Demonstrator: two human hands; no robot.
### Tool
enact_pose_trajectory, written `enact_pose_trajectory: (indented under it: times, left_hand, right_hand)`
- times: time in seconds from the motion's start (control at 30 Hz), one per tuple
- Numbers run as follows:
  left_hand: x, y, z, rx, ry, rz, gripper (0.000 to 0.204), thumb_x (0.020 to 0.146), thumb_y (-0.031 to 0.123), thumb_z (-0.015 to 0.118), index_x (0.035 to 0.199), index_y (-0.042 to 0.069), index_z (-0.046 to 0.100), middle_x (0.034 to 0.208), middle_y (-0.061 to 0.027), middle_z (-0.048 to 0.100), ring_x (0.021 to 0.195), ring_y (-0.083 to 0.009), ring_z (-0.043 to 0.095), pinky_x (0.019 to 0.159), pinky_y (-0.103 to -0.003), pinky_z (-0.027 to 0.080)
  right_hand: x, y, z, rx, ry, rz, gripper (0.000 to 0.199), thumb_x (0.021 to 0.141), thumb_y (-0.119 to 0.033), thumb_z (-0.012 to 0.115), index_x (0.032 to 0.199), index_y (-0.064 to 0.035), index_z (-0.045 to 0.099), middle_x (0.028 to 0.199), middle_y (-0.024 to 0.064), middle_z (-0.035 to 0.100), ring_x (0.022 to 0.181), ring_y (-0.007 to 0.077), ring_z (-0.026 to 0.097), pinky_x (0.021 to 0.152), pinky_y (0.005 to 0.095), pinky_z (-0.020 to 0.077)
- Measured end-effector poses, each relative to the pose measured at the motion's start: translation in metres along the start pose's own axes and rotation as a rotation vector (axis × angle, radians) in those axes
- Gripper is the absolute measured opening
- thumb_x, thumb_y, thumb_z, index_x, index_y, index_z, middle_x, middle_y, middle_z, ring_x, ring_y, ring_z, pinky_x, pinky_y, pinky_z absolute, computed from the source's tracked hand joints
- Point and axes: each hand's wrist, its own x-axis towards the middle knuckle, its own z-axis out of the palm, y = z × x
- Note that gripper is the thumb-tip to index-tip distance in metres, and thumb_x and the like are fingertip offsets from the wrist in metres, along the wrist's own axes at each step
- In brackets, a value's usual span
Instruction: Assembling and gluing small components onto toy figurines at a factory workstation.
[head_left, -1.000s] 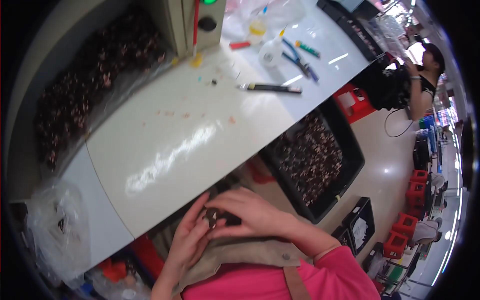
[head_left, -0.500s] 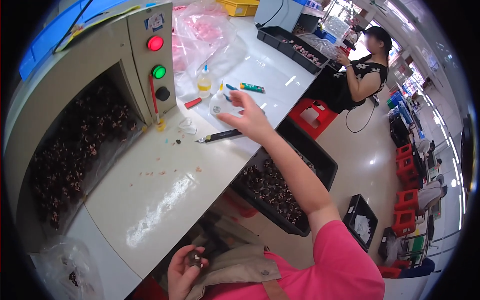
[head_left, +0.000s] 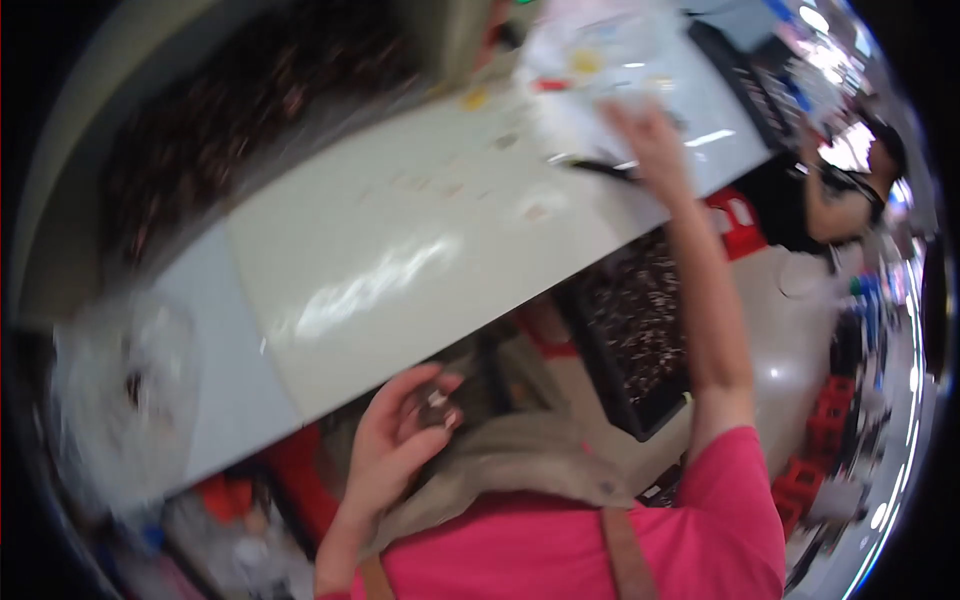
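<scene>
My left hand [head_left: 395, 440], low in front of the apron, has its fingers closed round a small dark rounded piece [head_left: 436, 405] with pale pinkish bits on it. My right hand [head_left: 650, 145] is stretched out over the far right of the table and is smeared by motion. Its fingers point away from me beside a blurred white patch, where a small white bottle stood in the earlier frame. Whether it grips anything does not show. A slim dark knife-like tool [head_left: 600, 168] lies just left of that hand, and a small red piece [head_left: 550, 86] lies farther back.
At the left, a machine's opening [head_left: 260, 120] holds a heap of dark pieces. Below the table's edge, a black tray [head_left: 610, 375] carries more. A clear plastic bag [head_left: 125, 390] lies at the table's left end. A person [head_left: 840, 195] sits at the right by a red stool [head_left: 738, 222].
The view has swung downward and left, so the machine's lights have left the picture. My left hand still holds the dark piece; my right hand remains stretched out, now blurred.
</scene>
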Motion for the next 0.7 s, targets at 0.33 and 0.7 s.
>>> enact_pose_trajectory:
  times: [0.33,0.7]
  left_hand:
    - [-0.003,0.008,-0.025,0.024,-0.056,-0.161,0.054,0.082,-0.001,0.059,0.131,0.007,0.037,0.124,-0.0101,0.049,0.104,-0.0115,0.052,0.092,-0.025,0.042]
    - [-0.006,0.001,-0.025,0.050,-0.101,-0.190,0.054,0.081,0.001,0.063,0.129,0.006,0.039,0.121,-0.0095,0.052,0.101,-0.0110,0.054,0.088,-0.025,0.045]
  right_hand:
    - [-0.145,-0.065,-0.028,0.548,-0.298,-0.543,0.049,0.054,-0.024,0.084,0.090,-0.0040,0.059,0.083,0.0066,0.060,0.074,0.0207,0.055,0.067,0.0311,0.0419]
    - [-0.170,-0.075,-0.037,0.526,-0.326,-0.627,0.057,0.047,-0.056,0.074,0.071,-0.0063,0.061,0.059,0.0000,0.049,0.051,0.0147,0.043,0.046,0.0271,0.0299]
